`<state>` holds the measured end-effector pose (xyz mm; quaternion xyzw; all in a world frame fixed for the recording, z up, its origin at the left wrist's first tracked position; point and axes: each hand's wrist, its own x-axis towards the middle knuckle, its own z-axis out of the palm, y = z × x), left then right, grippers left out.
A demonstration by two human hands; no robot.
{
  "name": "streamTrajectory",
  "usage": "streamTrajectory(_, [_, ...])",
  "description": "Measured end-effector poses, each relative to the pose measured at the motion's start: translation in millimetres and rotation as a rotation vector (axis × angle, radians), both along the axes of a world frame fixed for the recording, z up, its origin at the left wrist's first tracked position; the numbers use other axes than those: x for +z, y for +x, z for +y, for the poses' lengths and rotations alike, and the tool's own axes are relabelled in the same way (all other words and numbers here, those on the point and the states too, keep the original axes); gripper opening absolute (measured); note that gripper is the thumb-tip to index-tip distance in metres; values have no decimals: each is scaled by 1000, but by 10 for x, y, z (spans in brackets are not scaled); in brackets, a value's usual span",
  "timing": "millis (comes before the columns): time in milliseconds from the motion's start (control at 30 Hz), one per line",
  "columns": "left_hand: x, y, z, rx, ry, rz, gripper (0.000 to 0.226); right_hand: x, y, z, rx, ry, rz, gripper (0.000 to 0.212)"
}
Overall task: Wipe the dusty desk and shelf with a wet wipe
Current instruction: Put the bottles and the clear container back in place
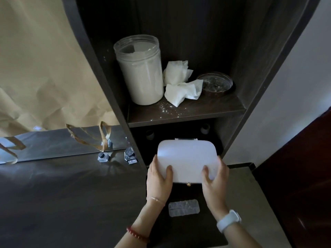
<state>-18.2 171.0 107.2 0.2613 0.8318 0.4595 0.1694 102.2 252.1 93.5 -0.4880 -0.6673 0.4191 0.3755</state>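
Note:
A white rounded wet-wipe box [186, 158] is held in front of the lower shelf opening, its lid facing me. My left hand [158, 178] grips its left edge, thumb on the lid. My right hand [215, 178] grips its right edge the same way. Above, the dark wooden shelf [206, 109] carries white powder specks at its front. Two crumpled white wipes [180, 83] lie on that shelf. The dark desk top [71, 194] spreads to the left.
An open clear jar of white powder [141, 70] stands on the shelf's left; its lid [215, 84] lies at the right. Two small glass bottles [116, 155] stand by a mirror [53, 144] at the desk's back. A translucent patch [183, 207] sits below the box.

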Motion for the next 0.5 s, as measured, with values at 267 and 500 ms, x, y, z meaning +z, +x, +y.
streamTrajectory(267, [-167, -73, -994, -72, -107, -64, 55, -221, 64, -987, 11, -179, -35, 57])
streamTrajectory(500, [-273, -885, -2060, 116, -87, -172, 45, -308, -936, -1789, 135, -80, -142, 53])
